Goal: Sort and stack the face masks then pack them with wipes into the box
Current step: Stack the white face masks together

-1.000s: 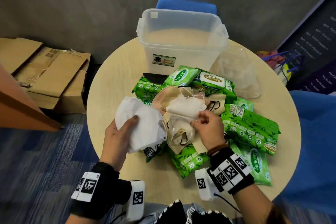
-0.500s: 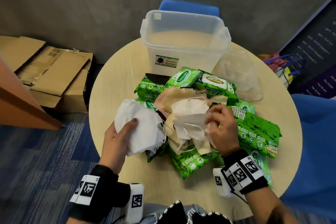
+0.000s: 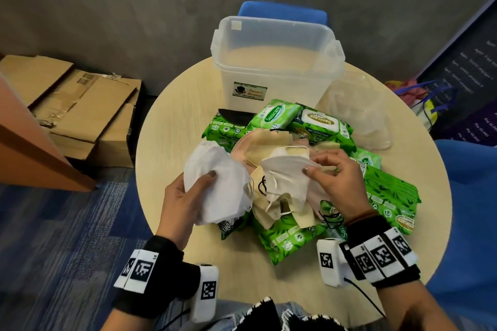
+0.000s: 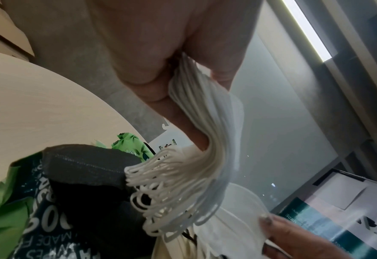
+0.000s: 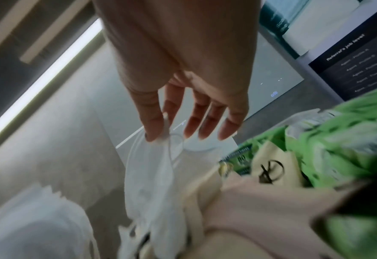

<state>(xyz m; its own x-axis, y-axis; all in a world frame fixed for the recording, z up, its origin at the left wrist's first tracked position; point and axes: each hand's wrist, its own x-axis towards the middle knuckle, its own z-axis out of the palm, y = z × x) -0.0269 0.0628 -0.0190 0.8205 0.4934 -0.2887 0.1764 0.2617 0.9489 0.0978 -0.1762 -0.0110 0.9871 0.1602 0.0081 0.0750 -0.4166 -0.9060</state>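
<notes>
My left hand [image 3: 188, 191] grips a stack of white face masks [image 3: 217, 183] just left of the pile; the left wrist view shows the stack [image 4: 205, 140] and its ear loops fanned out below my palm. My right hand [image 3: 333, 177] pinches one white mask [image 3: 285, 177] by its edge, lifted off a heap of beige and pink masks [image 3: 269, 148]; in the right wrist view my thumb and forefinger hold that white mask [image 5: 152, 171]. Green wipe packs [image 3: 387, 193] lie around and under the heap. The clear plastic box [image 3: 274, 62] stands open behind them.
The round wooden table [image 3: 172, 105] carries everything. A clear lid [image 3: 360, 115] lies right of the box. A black mask [image 3: 236, 118] lies by the box's front. Cardboard boxes [image 3: 80, 110] sit on the floor at left; blue chairs [image 3: 470, 196] stand behind and to the right.
My right hand has pulled one white mask up off the heap and moved it left toward the stack. My left hand has kept hold of the stack.
</notes>
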